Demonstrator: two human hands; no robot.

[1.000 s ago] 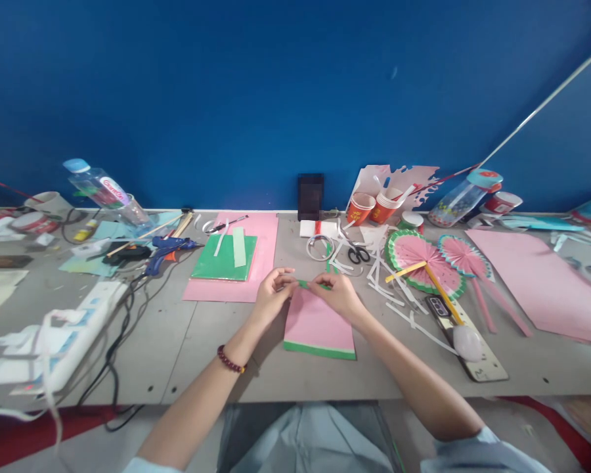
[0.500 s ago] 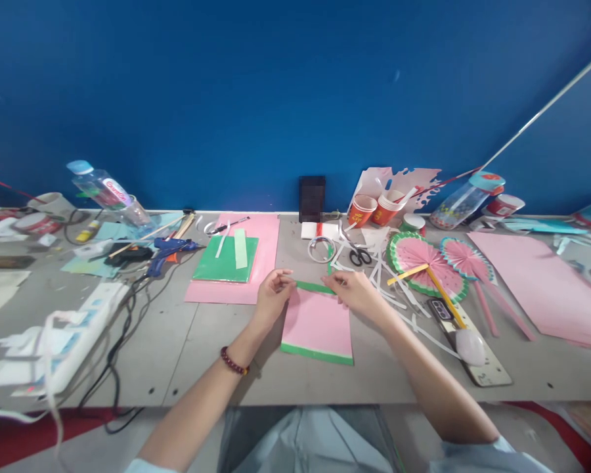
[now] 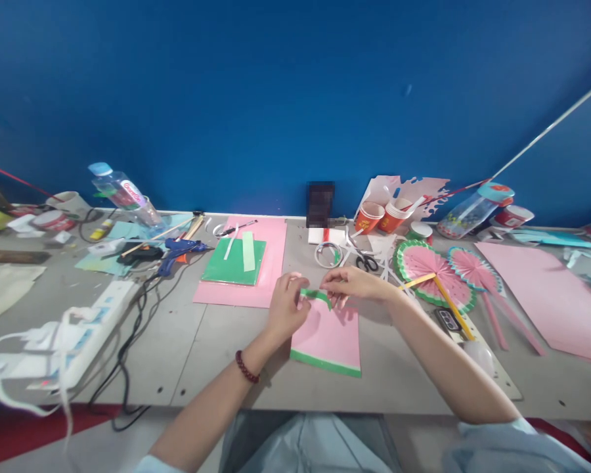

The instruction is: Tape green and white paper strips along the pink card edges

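A pink sheet of paper (image 3: 325,338) lies on the table in front of me, with a green band (image 3: 325,363) along its near edge. Over its far edge is a green paper strip (image 3: 316,295), bowed downward at its right end. My left hand (image 3: 288,305) is closed at the strip's left end, thumb and fingers curled about it. With thumb and fingertips, my right hand (image 3: 352,286) pinches the right end of the strip. Part of the sheet's far edge is hidden by the hands.
Left of the sheet are a green paper pack (image 3: 234,268), a blue glue gun (image 3: 180,253) and a white power strip (image 3: 98,325). Scissors (image 3: 367,263), paper cups (image 3: 394,215), pleated watermelon fans (image 3: 433,272) and a phone (image 3: 448,320) lie to the right.
My right hand has shifted toward my left hand, and the green strip between them now bends instead of lying straight. The whole view has moved slightly.
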